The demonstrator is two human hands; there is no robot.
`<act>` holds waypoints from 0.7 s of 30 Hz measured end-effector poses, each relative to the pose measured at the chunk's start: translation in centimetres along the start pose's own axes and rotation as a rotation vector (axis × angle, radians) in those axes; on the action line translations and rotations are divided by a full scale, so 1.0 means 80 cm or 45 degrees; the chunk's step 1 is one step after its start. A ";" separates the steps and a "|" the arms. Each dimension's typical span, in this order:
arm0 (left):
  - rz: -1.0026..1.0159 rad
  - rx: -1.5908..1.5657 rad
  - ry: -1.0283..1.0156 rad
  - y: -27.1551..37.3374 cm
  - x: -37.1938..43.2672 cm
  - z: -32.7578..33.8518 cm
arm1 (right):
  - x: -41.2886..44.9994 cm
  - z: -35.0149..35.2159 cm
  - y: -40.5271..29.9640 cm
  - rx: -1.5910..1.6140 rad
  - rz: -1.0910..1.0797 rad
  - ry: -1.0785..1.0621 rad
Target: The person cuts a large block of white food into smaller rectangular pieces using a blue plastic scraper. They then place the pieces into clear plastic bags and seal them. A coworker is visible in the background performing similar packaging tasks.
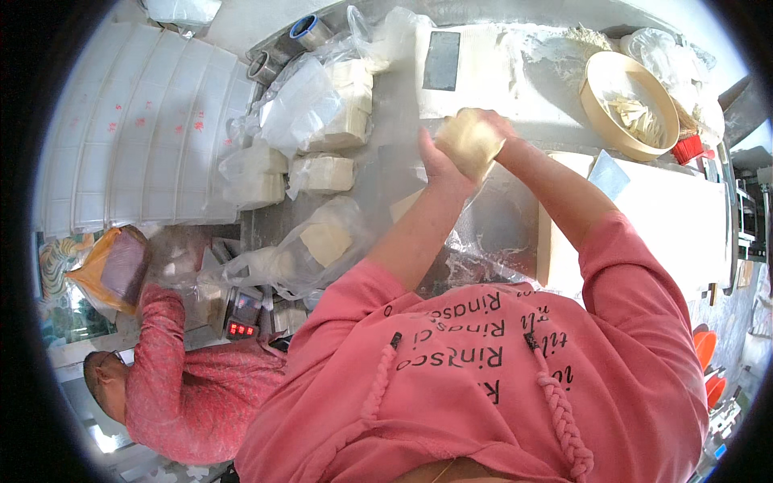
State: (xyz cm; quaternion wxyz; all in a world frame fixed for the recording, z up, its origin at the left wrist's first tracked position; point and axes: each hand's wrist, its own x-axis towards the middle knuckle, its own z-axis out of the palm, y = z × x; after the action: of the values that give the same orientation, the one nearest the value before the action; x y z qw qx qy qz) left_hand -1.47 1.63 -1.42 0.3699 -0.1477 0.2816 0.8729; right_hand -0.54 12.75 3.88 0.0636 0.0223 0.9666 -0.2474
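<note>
A pale yellow stack of what look like thin dough sheets (pixel 470 143) is held up over the worktop, blurred by motion. My left hand (pixel 445 162) grips its near left side with the thumb up. Around its far right edge curls my right hand (pixel 496 125); the stack hides some of the fingers. Beneath the hands lies a grey, flour-dusted worktop (pixel 495 223). A pale block (pixel 406 204) is partly hidden behind my left forearm. Just beyond the hands, a white cloth (pixel 477 99) bears a dark flat rectangular piece (pixel 441 61).
Pale stacked blocks (pixel 350 111), partly in plastic bags, stand left; another bag (pixel 326 241) lies nearer. Right are a round wooden frame (pixel 595 124) holding dough strips, a red brush (pixel 688 150) and a white board (pixel 670 229). A person (pixel 199 386) works lower left beside a digital scale (pixel 244 311).
</note>
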 end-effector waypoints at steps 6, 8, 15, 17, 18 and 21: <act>-0.079 0.175 -0.133 0.021 -0.005 -0.022 | -0.008 0.002 0.036 -0.016 -0.523 0.730; -0.080 0.259 0.010 0.039 -0.026 -0.023 | -0.012 0.007 0.051 0.476 -0.166 0.575; 0.299 0.588 -0.379 0.045 -0.098 0.016 | -0.024 0.046 0.026 0.114 -0.480 0.545; 0.402 0.728 -0.438 0.039 -0.105 0.009 | -0.032 0.049 -0.011 -0.307 -0.569 0.830; 0.284 0.530 -0.395 0.039 -0.110 -0.002 | -0.031 0.042 -0.032 0.052 -0.700 0.976; -0.032 -0.412 -0.389 0.062 -0.141 -0.052 | -0.046 0.017 -0.104 0.498 -0.033 0.246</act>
State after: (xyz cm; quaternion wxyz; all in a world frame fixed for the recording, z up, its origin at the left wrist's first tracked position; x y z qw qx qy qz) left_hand 2.86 -10.01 2.43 0.3907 -0.0746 0.0768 0.9143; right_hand 2.66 4.74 7.18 -0.0382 0.0456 0.9019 -0.4277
